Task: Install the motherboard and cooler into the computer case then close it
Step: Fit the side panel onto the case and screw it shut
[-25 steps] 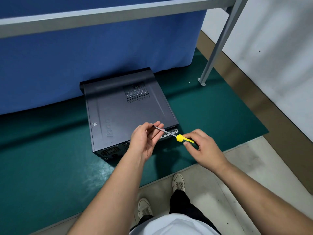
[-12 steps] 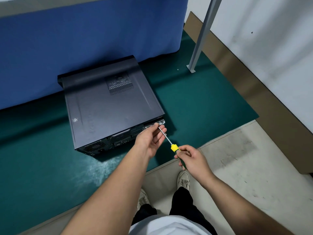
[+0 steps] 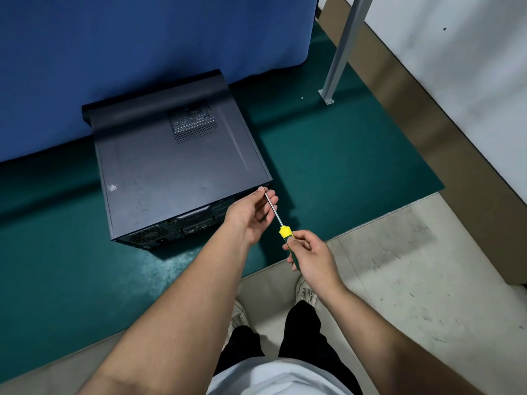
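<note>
Head view looks down on two bare forearms reaching toward a dark computer case (image 3: 176,166) that lies flat on a green mat (image 3: 328,172) on the floor. The right hand (image 3: 312,253) has its grip closed around the yellow and green handle of a screwdriver (image 3: 281,223); the fingers curl round the handle and the thumb lies along it. The metal shaft runs up and to the left from that hand, and its tip reaches the near right corner of the case, at the rear panel. The left hand (image 3: 251,212) is just beside this corner with the palm turned up. Its thumb and forefinger come together at the tip of the shaft, while the other fingers are loosely bent under the shaft. Whether a screw sits between the fingertips I cannot tell, it is too small.

The case is closed, its side panel with a perforated vent facing up, and the rear ports face the person. Behind the case hangs a blue cloth (image 3: 142,52). To the right a grey metal leg (image 3: 342,52) stands on the mat, and further right a white wall (image 3: 470,81). Two light shoes (image 3: 305,292) and dark trousers show on the pale floor (image 3: 413,280) below.
</note>
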Available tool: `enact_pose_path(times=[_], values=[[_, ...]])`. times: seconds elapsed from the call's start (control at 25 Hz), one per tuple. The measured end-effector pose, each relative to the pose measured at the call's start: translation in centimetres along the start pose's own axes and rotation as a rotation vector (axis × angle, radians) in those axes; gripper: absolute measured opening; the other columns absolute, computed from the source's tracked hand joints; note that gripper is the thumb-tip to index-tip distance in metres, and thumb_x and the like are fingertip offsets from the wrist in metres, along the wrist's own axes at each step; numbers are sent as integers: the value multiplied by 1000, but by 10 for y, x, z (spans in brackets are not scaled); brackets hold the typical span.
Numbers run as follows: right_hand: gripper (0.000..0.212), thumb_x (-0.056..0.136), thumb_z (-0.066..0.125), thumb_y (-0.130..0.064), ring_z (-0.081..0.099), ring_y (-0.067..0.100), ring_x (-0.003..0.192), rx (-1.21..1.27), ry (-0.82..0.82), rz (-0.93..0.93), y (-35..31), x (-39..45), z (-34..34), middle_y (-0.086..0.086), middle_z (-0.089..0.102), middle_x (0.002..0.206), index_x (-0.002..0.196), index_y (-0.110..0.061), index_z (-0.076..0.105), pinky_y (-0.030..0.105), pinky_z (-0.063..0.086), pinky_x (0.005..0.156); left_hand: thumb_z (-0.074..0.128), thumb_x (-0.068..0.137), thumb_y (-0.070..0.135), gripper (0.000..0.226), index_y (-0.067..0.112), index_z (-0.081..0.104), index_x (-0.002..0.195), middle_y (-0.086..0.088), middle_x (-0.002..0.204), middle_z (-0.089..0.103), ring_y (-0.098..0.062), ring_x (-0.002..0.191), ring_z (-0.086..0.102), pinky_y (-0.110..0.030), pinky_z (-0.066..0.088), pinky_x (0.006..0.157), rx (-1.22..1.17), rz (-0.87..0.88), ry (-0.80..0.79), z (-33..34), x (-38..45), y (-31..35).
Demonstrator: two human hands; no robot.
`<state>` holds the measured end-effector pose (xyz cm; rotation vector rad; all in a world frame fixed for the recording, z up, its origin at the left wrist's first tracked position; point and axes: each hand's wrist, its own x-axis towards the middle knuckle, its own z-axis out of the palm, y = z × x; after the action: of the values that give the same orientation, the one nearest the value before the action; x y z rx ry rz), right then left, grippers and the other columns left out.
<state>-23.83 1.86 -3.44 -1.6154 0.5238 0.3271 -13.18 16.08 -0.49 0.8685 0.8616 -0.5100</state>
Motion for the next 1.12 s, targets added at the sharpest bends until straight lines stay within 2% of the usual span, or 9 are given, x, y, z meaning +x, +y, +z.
enact_pose_path(times=[0.28, 0.48, 0.56, 0.6, 0.68, 0.72, 0.84, 0.96, 1.12], values=[[16, 99, 62, -30, 63, 9, 66, -14, 6, -9, 6, 4, 6, -3, 74, 90, 93, -43, 70, 29, 50, 57, 64, 101, 19, 13, 12, 73, 107, -5, 99, 80, -14, 84, 78, -31, 59, 87, 31, 18, 2, -1, 3, 4], [12, 100, 62, -27, 61, 8, 63, -24, 30, -20, 5, 3, 7, -4, 75, 89, 96, -34, 71, 27, 49, 54, 65, 101, 21, 15, 8, 72, 104, -8, 97, 79, -19, 82, 76, -32, 61, 84, 164, 75, 26, -1, -1, 5], [12, 101, 61, -23, 59, 11, 61, 15, 27, 9, 3, 5, 7, -1, 75, 87, 96, -26, 72, 27, 47, 52, 66, 100, 23, 15, 10, 71, 92, -7, 88, 76, -21, 76, 72, -34, 62, 75, 513, 311, 109, -8, -6, 1], [13, 100, 61, -21, 58, 13, 59, 79, 20, 43, 1, 5, 7, 2, 76, 86, 94, -23, 73, 27, 45, 50, 64, 99, 23, 15, 12, 70, 91, -3, 87, 74, -21, 78, 69, -35, 60, 75, 799, 549, 171, -15, -7, -1], [8, 94, 65, -23, 56, 15, 56, 266, -24, 132, -5, 5, 7, 7, 75, 84, 95, -21, 73, 25, 41, 45, 62, 97, 20, 12, 15, 70, 104, -2, 100, 71, -25, 97, 63, -37, 52, 85, 1265, 1083, 241, -31, -9, 2], [14, 89, 69, -25, 54, 15, 55, 331, -44, 159, -8, 4, 7, 8, 74, 85, 101, -19, 71, 25, 39, 44, 63, 96, 18, 23, 15, 69, 118, -5, 116, 69, -30, 112, 59, -42, 49, 95, 1425, 1224, 248, -38, -8, 7], [32, 84, 80, -16, 54, 13, 54, 245, -13, 132, -9, 4, 7, 6, 68, 89, 105, -13, 57, 24, 39, 44, 55, 100, 30, 64, 31, 31, 160, -2, 168, 26, -33, 155, 19, -51, 19, 125, 1840, 1094, 201, -51, 5, 24], [18, 94, 73, -25, 59, 13, 56, 144, 34, 150, -14, 6, 4, 9, 72, 86, 96, -11, 63, 24, 42, 45, 51, 100, 43, 80, 38, 1, 163, 4, 173, 0, -28, 159, 1, -50, 5, 128, 1994, 1051, 186, -64, 18, 22], [38, 103, 55, -43, 52, 11, 50, 290, -89, 355, -26, 6, 0, 8, 76, 87, 94, -11, 74, 21, 37, 43, 55, 95, 43, 89, 40, -3, 162, 3, 173, -1, -28, 159, 2, -50, 6, 128, 2018, 1102, 219, -67, 23, 19]])
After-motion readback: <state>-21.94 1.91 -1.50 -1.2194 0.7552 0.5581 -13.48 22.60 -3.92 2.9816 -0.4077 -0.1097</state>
